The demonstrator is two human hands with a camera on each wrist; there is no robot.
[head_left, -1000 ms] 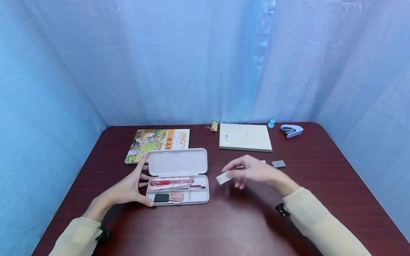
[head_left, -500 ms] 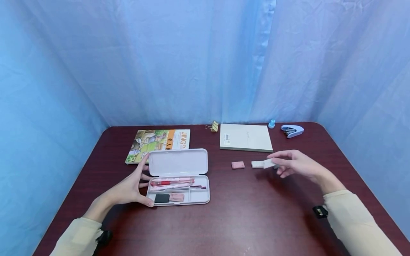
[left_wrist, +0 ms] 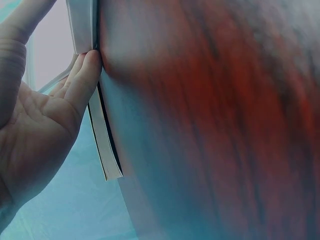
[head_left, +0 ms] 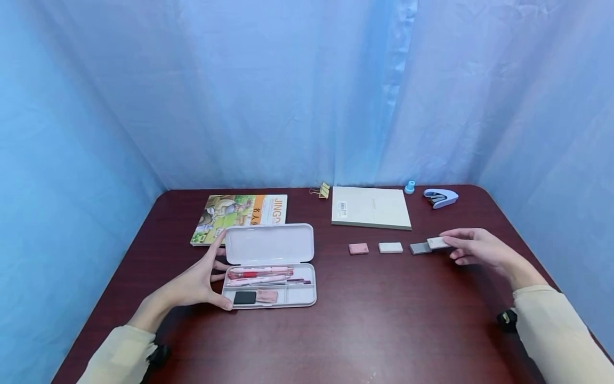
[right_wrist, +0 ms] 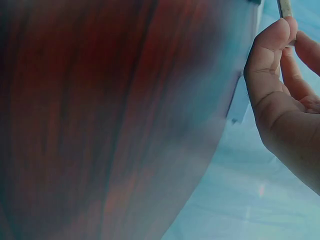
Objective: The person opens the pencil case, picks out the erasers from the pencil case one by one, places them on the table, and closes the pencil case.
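Right hand, right of frame: grip pinching a pale eraser by its right end, thumb on the near side. The eraser is at centre right, its left end overlapping the right end of a gray eraser in view; whether the two touch, I cannot tell. Long axis runs left to right, right end slightly higher in frame, free end pointing left toward a white eraser and a pink eraser, all roughly in a row. Left hand, left of centre: grip spanning and holding the left side of the pencil case, thumb at the front corner. Step appears to be placing the pale eraser; best done, I judge, by shifting it right to clear the gray one, levelling it, lowering it flat on the bench, and loosening the pinch only after contact.
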